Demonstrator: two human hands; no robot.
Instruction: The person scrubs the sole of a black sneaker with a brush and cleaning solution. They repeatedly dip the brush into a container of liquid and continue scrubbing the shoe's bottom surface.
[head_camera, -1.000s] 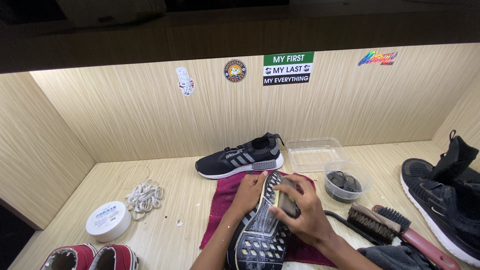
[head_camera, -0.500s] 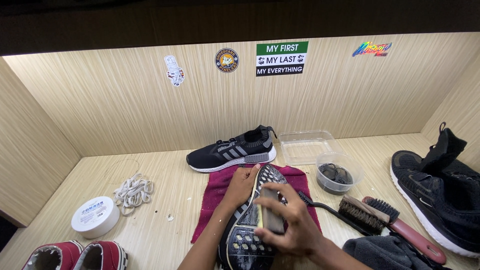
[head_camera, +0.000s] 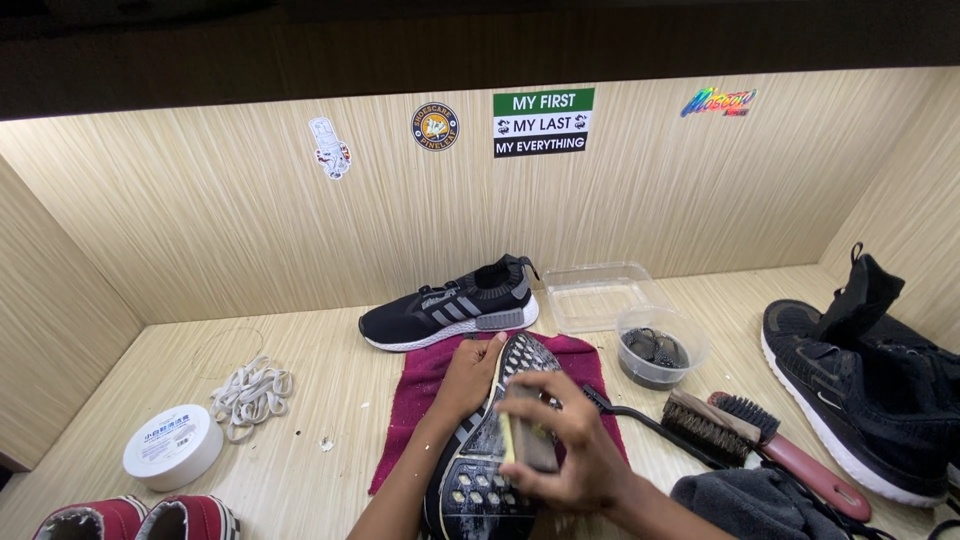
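Left hand: the left hand (head_camera: 470, 375) is wrapped around the side of the black knit sneaker with a studded grey-and-black sole (head_camera: 490, 460), fingers closed on it, sole turned up

Right hand: a small yellow-and-grey sponge block (head_camera: 525, 435) is gripped in the closed fingers of the right hand (head_camera: 565, 450) and pressed against the sole

Sneaker: it is held over the crimson cloth (head_camera: 420, 385) on the pale wooden bench (head_camera: 330, 400)

Behind: a matching black sneaker with grey stripes (head_camera: 450, 305) is seen upright, just beyond the cloth

Right side: a round clear tub of dark water (head_camera: 655, 348) and two wooden-backed brushes (head_camera: 740, 430) are laid near

Left side: white laces (head_camera: 250, 388) are piled beside a white round tin (head_camera: 172, 447)
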